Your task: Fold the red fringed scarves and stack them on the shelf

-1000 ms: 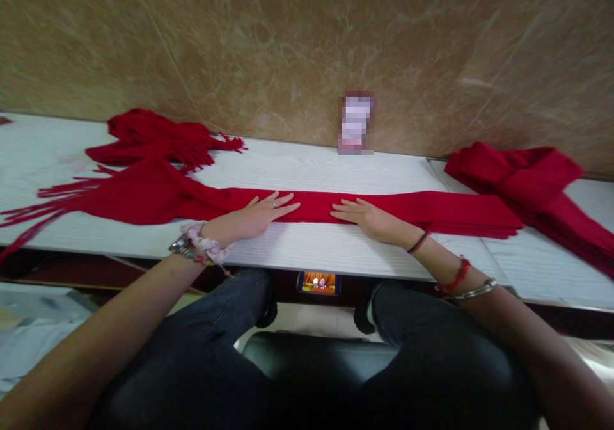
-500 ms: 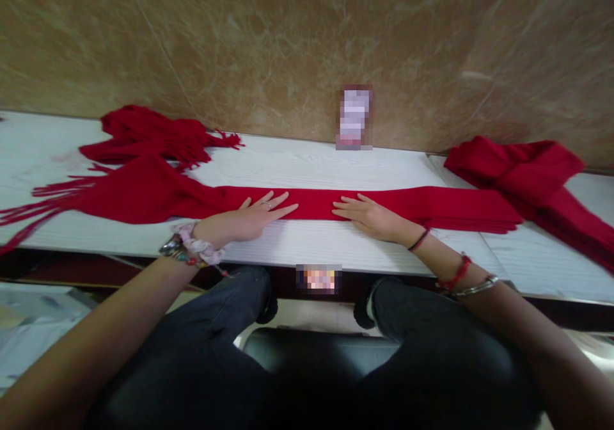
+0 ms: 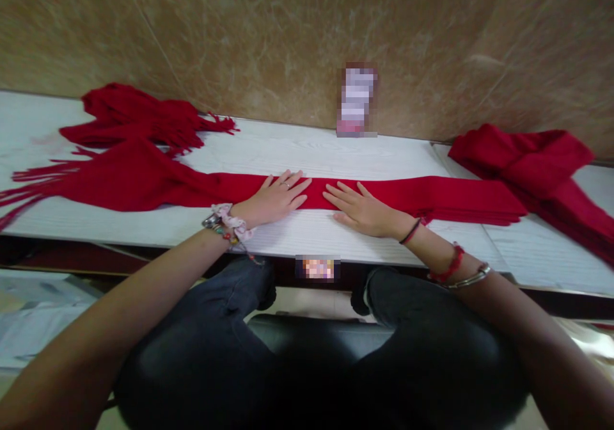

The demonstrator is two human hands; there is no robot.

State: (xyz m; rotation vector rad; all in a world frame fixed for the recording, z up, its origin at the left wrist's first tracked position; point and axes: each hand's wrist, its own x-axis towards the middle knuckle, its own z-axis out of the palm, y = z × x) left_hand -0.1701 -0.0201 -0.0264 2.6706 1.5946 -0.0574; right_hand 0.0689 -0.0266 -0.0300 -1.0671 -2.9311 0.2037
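A long red scarf point(image 3: 455, 196) lies across the white table point(image 3: 273, 148), folded into a narrow strip on the right and spreading wider toward its fringe at the far left. My left hand point(image 3: 273, 198) rests flat on the strip near its middle, fingers spread, a ring on one finger. Just to the right, my right hand point(image 3: 362, 209) also lies on the cloth with its fingers apart. A narrow stretch of red cloth shows between the two hands. Neither hand grips anything.
Behind the scarf's left part is a crumpled red fringed scarf point(image 3: 139, 113). Another red scarf point(image 3: 527, 167) lies loosely folded at the right. A blurred-out item point(image 3: 355, 100) stands against the brown marbled wall point(image 3: 268, 46). Papers point(image 3: 43, 315) are at the lower left.
My left hand has slid right along the cloth, closer to my right hand, which has shifted slightly left. The whole view has moved a little, so the table appears higher.
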